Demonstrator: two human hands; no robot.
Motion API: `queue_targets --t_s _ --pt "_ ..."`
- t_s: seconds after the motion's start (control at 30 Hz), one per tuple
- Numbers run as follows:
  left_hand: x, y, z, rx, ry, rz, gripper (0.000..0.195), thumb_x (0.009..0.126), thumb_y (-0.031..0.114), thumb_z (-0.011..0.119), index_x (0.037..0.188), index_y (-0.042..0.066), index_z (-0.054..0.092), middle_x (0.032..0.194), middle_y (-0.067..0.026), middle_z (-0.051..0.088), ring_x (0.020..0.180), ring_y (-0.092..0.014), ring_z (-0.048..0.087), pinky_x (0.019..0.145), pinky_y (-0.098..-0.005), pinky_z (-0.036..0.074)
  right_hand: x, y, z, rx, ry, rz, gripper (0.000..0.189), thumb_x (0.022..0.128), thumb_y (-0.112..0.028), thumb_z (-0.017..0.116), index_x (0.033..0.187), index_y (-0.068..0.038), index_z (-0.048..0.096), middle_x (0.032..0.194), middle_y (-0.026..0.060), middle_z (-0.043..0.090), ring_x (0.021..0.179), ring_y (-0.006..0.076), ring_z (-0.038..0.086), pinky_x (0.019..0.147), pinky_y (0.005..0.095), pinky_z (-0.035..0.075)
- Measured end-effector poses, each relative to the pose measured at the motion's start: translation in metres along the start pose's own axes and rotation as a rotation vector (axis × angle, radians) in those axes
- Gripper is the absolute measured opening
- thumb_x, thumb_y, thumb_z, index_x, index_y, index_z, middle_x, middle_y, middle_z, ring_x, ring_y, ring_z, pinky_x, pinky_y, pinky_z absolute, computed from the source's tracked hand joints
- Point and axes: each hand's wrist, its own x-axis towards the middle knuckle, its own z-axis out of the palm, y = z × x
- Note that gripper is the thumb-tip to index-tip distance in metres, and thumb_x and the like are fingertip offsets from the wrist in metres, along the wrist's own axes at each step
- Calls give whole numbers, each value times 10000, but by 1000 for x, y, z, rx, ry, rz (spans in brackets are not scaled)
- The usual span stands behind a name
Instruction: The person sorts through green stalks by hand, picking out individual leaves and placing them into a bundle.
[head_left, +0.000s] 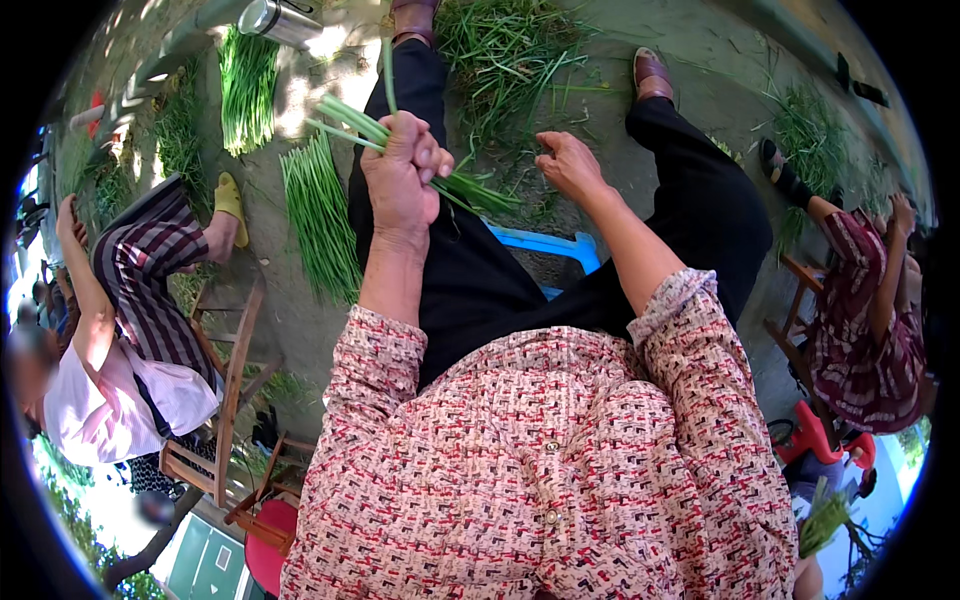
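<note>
My left hand (405, 169) is closed round a small bunch of long green stalks (345, 116), which look like garlic stems or chives. Their pale ends point up and left; the leafy ends hang to the lower right over my thigh. Out to the right, my right hand (566, 161) hangs in the air between my knees, fingers curled, with no stalk visible in it. A loose heap of green stalks and leaves (510, 60) lies on the ground between my feet. Left of my leg, a neat bundle of stalks (321, 217) lies on the ground, with another bundle (247, 90) beyond it.
A blue plastic stool (540, 240) shows between my thighs. A metal flask (279, 22) lies at the upper left. Wooden chairs (236, 375) stand at both sides. One person in striped trousers (142, 277) sits at left, another in a maroon patterned garment (862, 315) at right, beside more greens (810, 135).
</note>
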Motion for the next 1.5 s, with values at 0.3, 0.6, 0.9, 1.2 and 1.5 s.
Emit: queue_targets --t_s 0.3,0.6,0.9,1.2,1.5 --pt "10 5 -7 -61 -105 -103 244 918 241 583 791 43 521 540 20 397 420 -64 339 465 -251 379 99 -1 53 -109 -236 68 420 762 -124 517 1177 -114 576 1134 197 575 1083 395 536 908 473 448" --pt "17 4 -17 -141 -95 -180 246 909 249 593 808 38 518 568 17 394 449 -60 341 472 -255 361 151 -1 89 -152 -264 206 546 768 -110 543 1302 -190 465 1310 156 428 1223 363 415 1013 451 377" --pt "22 8 -22 -120 -110 -174 249 921 269 571 818 51 511 551 21 360 431 -59 310 468 -249 342 156 12 89 -155 -137 91 381 769 -150 552 1142 -119 624 1230 137 526 1138 317 514 960 409 422" --pt "14 6 -17 -128 -111 -182 203 922 200 565 803 44 513 557 21 401 429 -62 338 466 -245 368 96 22 88 425 200 266 203 664 -225 703 797 -72 720 742 89 684 725 199 657 706 323 510" --pt "9 1 -12 -48 -221 -193 195 941 228 539 839 62 521 596 31 367 446 -54 312 477 -246 349 91 -24 68 470 343 345 96 598 -109 681 692 -91 674 761 119 668 742 257 660 702 348 516"
